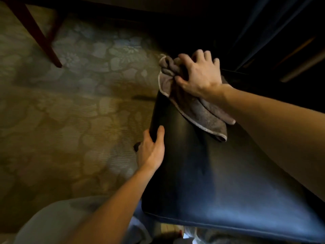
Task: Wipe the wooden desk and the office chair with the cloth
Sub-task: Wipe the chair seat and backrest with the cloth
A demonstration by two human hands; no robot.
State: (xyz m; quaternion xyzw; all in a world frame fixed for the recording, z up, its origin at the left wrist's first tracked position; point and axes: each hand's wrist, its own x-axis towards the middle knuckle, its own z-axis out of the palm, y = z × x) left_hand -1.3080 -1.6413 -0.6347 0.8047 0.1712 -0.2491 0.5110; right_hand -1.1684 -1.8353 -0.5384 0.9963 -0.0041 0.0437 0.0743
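The office chair's dark padded seat (211, 182) fills the lower right of the head view. A grey cloth with a pale hem (202, 113) lies bunched on the seat's far left corner. My right hand (198, 74) sits on top of the cloth with fingers spread and curled into its folds, thumb pinching the bunched part. My left hand (151, 152) holds the seat's left edge, thumb on top and fingers wrapped underneath. The wooden desk shows only as a dark red-brown leg (40, 37) at the upper left.
Patterned beige carpet (70, 103) covers the floor to the left. A dark curtain or drape (263, 29) hangs at the upper right. My knee in light trousers (58, 222) is at the bottom left.
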